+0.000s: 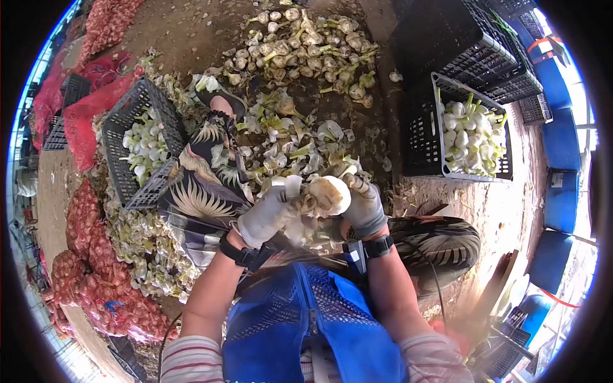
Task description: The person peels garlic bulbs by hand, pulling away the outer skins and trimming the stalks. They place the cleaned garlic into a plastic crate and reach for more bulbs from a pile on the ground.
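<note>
Right now both gloved hands are gripping one garlic bulb (329, 195) just above the person's lap: the left hand (271, 214) is clenching around its root end and loose skin, while the right hand (364, 204) is curling its fingers (357, 185) over the bulb's far side. Its long axis is lying roughly left to right, with the rounded head pointing right. No readable writing is showing anywhere. Peeled garlic is filling the right crate (447, 96) and the left crate (137, 105); unpeeled bulbs (306, 51) are lying heaped on the ground ahead.
</note>
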`<state>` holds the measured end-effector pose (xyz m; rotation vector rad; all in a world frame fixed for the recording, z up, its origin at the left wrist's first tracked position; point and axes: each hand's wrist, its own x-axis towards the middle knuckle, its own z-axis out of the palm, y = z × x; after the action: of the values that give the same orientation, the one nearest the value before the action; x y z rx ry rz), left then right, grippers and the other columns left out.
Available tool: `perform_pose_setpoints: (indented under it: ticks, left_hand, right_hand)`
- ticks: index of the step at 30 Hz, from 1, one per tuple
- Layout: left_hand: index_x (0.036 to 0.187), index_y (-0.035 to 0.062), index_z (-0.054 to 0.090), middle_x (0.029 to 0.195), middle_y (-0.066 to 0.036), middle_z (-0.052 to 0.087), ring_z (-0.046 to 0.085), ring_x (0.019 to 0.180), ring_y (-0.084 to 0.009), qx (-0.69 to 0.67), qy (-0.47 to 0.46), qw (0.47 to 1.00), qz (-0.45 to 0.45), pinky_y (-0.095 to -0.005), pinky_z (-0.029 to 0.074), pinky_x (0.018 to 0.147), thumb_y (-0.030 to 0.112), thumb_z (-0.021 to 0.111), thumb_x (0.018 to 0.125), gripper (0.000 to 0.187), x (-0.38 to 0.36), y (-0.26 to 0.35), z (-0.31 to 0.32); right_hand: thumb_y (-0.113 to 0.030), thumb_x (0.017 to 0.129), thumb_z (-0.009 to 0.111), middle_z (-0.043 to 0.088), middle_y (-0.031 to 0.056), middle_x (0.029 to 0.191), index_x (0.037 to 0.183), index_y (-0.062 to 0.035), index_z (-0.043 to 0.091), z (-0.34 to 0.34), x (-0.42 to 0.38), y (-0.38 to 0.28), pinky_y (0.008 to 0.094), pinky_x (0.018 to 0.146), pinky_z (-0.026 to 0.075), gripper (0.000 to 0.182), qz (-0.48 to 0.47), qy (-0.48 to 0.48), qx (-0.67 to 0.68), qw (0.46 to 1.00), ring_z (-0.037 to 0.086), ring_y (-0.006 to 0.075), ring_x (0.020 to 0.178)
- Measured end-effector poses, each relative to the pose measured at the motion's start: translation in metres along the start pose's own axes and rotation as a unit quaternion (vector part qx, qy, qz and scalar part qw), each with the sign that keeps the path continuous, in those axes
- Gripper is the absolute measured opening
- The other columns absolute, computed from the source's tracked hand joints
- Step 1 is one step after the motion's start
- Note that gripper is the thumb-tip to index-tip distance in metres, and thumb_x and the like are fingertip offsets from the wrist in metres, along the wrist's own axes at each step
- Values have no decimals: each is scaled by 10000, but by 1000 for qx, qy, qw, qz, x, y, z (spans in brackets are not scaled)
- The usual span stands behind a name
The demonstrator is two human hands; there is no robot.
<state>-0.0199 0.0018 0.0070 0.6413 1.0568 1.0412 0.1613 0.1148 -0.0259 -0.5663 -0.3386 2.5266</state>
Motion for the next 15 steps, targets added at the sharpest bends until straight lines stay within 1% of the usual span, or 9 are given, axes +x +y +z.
perform_pose_setpoints:
  ticks: [1,5,7,9,10,11,13,14,15]
  left_hand:
    - [1105,-9,623,945,-30,665,625,853,-100,-77,15,997,-7,-274,530,744,391,691,912,450,0,-1,3]
    - [1076,0,617,891,-2,653,628,750,-94,22,87,996,18,-295,554,659,346,668,938,376,2,12,21]
    - [989,12,634,829,-9,656,630,674,-110,55,111,992,12,-289,525,606,262,656,953,254,1,11,26]
    - [864,28,653,677,-48,593,591,589,-158,376,132,889,223,-315,462,536,106,699,835,95,-1,19,41]
    - [840,42,641,704,-105,591,621,611,-248,335,80,890,300,-355,485,554,98,723,774,120,-5,27,54]
    - [874,57,648,769,-112,629,647,677,-294,381,15,859,341,-372,511,595,91,713,774,124,-11,41,67]
    - [949,63,639,802,-119,639,660,730,-314,367,20,871,328,-387,527,637,77,700,775,185,-13,36,68]
    - [965,63,638,860,-126,655,670,770,-298,377,75,885,261,-368,531,676,54,684,800,171,-10,27,60]
    - [980,63,638,919,-133,671,680,811,-282,385,126,893,195,-350,535,715,30,668,826,161,-6,18,48]
  right_hand:
    - [-165,937,559,624,102,1105,1157,-5,573,2,2,0,368,911,512,273,-21,-2,13,1000,601,230,1021]
    - [-212,1000,485,616,94,1085,1244,-3,514,30,7,-6,430,911,526,323,-79,11,65,995,594,243,1015]
    - [-208,1018,454,600,66,980,1169,-2,541,28,11,-1,398,852,549,270,-104,38,81,991,592,204,914]
    - [-196,1023,440,571,44,877,1078,-15,571,13,19,1,359,810,551,231,-129,77,6,989,578,174,819]
    - [-189,1011,442,535,39,873,962,-52,535,29,23,-11,374,755,532,173,-106,152,26,982,547,186,798]
    - [-176,1006,442,533,36,866,922,-50,534,-30,42,-13,368,760,538,177,-93,144,55,984,556,185,791]
    - [-162,999,473,534,26,859,947,-34,567,-30,38,-19,355,793,542,168,-93,225,102,965,571,174,810]
    - [-150,990,497,540,24,861,1005,-8,597,-31,30,-15,353,816,550,175,-149,198,-123,961,587,167,857]
    - [-150,990,497,540,24,861,1005,-8,597,-28,30,-15,353,816,550,175,-150,199,-122,961,587,167,857]
